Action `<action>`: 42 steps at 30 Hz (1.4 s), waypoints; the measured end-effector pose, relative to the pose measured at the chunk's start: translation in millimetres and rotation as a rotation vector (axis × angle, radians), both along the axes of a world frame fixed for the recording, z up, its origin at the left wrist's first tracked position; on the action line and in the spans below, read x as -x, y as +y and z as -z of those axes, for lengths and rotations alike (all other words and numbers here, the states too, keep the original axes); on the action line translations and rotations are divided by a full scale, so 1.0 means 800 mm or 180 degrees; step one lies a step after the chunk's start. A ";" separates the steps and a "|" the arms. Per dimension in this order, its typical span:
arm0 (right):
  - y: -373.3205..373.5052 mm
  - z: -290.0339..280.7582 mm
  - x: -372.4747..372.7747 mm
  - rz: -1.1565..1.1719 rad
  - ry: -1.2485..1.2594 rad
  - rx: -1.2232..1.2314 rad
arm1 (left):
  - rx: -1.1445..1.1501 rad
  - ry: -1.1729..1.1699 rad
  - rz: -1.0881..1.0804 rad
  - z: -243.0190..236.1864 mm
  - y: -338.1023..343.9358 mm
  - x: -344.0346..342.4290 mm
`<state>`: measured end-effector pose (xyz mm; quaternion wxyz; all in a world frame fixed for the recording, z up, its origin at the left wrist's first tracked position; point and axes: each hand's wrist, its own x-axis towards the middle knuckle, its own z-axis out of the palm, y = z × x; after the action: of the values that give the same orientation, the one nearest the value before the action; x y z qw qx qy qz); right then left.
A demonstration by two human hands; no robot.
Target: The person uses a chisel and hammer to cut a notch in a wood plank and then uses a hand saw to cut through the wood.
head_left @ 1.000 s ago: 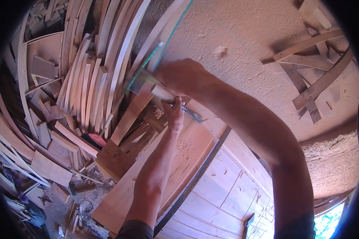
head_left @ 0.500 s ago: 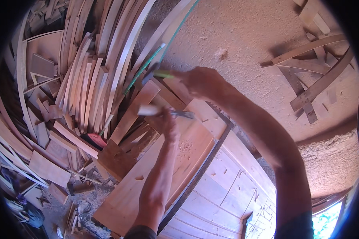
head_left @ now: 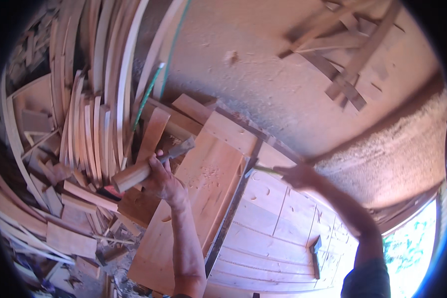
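My left hand [head_left: 165, 183] is closed around a chisel [head_left: 133, 177] with a thick wooden handle. Its flat metal blade points up and right, over the edge of a wooden board [head_left: 203, 191] with curled shavings on it. My right hand [head_left: 299, 177] grips a hammer by its yellow-green handle [head_left: 267, 170]. The hammer's head, partly blurred, is low over the seam between the board and the pale panel [head_left: 263, 218] to its right. Pencil marks and shallow grooves run across that panel.
A dark L-shaped tool [head_left: 315, 256] lies on the panel. Long wooden strips [head_left: 92, 134] lean in a stack at the left, with offcuts [head_left: 72, 238] below. Joined wooden pieces [head_left: 347, 49] are by the wall at the upper right. A green strip [head_left: 148, 94] stands among the planks.
The hammer has moved from beside the chisel, rightward and down to the panel. The chisel has turned, its handle now lower left and blade raised. The whole view has shifted.
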<state>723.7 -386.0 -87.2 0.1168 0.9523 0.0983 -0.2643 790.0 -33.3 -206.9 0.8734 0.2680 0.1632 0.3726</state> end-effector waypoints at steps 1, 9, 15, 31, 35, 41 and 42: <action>-0.007 0.037 0.044 0.0386 -0.0215 -0.0016 | -0.0239 -0.0071 0.0163 -0.003 -0.009 0.014; 0.023 0.218 0.389 0.2683 -0.1712 -0.1975 | -0.2128 -0.0738 0.1341 -0.013 -0.108 0.193; 0.009 0.201 0.480 0.2492 -0.2121 -0.2221 | -0.4671 -0.2674 0.3256 -0.017 -0.174 0.346; -0.163 0.148 0.676 0.2831 -0.2349 -0.2118 | -0.6068 -0.1197 0.3311 0.051 -0.234 0.673; -0.191 0.177 0.686 0.2611 -0.2464 -0.1702 | -0.5837 0.0147 0.2418 0.084 -0.176 0.681; -0.187 0.231 0.669 0.2502 -0.2381 -0.1643 | -0.5515 0.1437 0.1028 0.072 -0.051 0.688; -0.183 0.237 0.664 0.2550 -0.2317 -0.1631 | -0.5293 0.1718 0.0714 0.068 -0.024 0.687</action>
<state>192.3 -532.3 -276.4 -0.1992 0.9424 -0.2542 0.0877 240.3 -52.7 -261.3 0.3586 0.9102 0.0127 0.2067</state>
